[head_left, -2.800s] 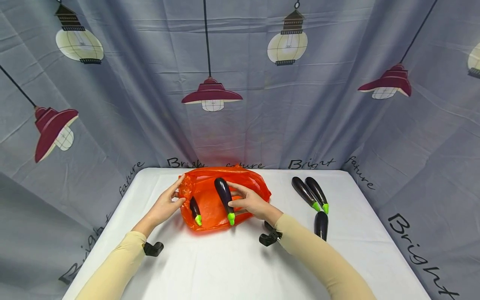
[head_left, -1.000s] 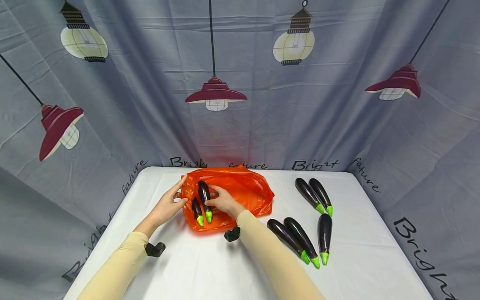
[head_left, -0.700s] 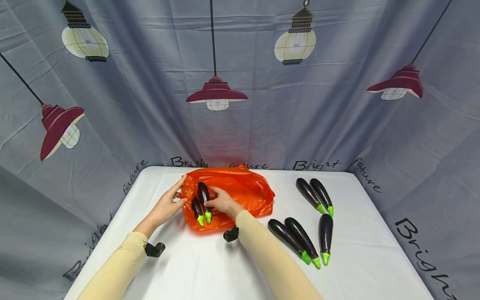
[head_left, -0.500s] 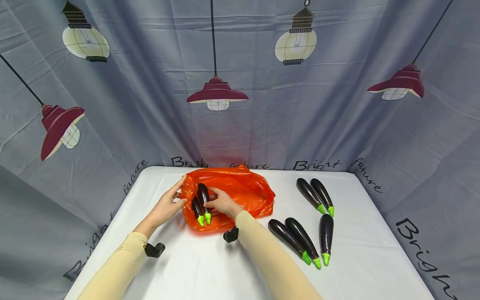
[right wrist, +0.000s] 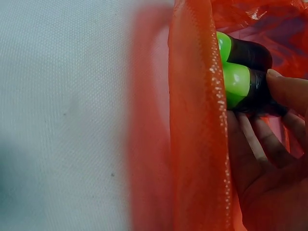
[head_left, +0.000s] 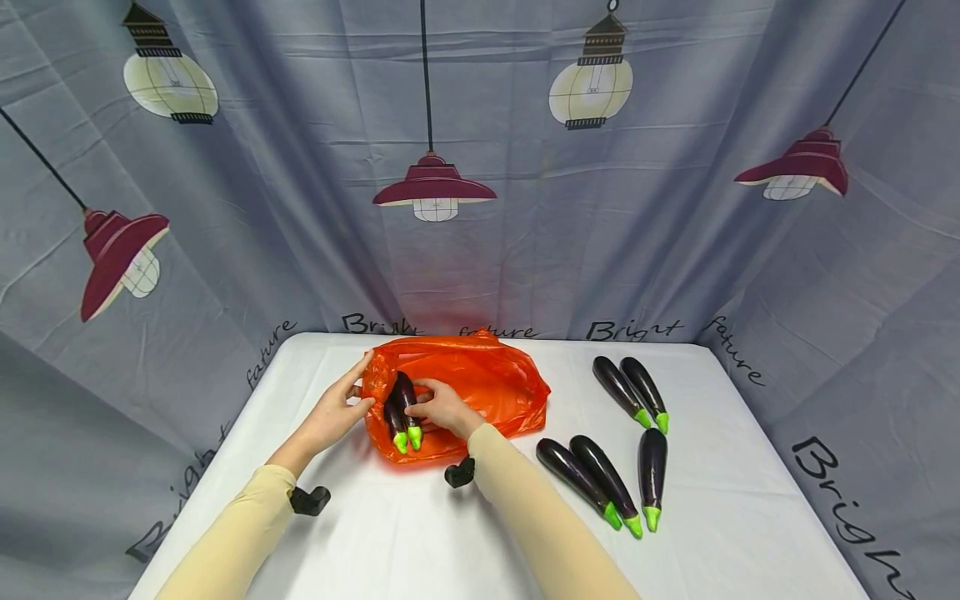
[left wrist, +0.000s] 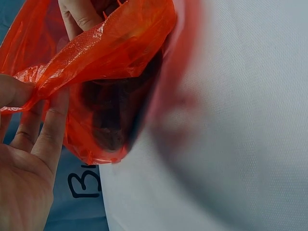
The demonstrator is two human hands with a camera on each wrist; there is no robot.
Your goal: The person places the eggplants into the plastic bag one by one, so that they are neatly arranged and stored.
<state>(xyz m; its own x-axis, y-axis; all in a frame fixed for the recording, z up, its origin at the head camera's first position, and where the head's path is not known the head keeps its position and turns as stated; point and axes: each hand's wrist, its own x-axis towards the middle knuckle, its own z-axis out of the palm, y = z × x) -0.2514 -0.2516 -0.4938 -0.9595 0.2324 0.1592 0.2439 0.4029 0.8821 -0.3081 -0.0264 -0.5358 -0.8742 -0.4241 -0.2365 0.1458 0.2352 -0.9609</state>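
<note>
An orange-red plastic bag (head_left: pixel 480 375) lies on the table with its mouth spread toward me. My left hand (head_left: pixel 333 412) pinches the bag's left rim between thumb and fingers, as the left wrist view also shows of the bag (left wrist: pixel 120 48). Inside, my right hand (head_left: pixel 446 408) holds a dark purple eggplant (head_left: pixel 407 396) with a bright green stem end, thumb on top and fingers beneath. Close against it on its left lies another eggplant (head_left: pixel 393 417). In the right wrist view the two green ends sit side by side, the held eggplant (right wrist: pixel 257 89) being the nearer.
To the right on the white table (head_left: pixel 390 542) lie several more eggplants: a pair (head_left: pixel 622 392) at the back, a single one (head_left: pixel 652 475) in front of those, and another pair (head_left: pixel 588 479) near my right forearm. A grey printed curtain (head_left: pixel 480 275) stands behind the table.
My right hand has carried its eggplant leftward across the bag and lowered it beside the other one. My left hand has kept its hold on the rim.
</note>
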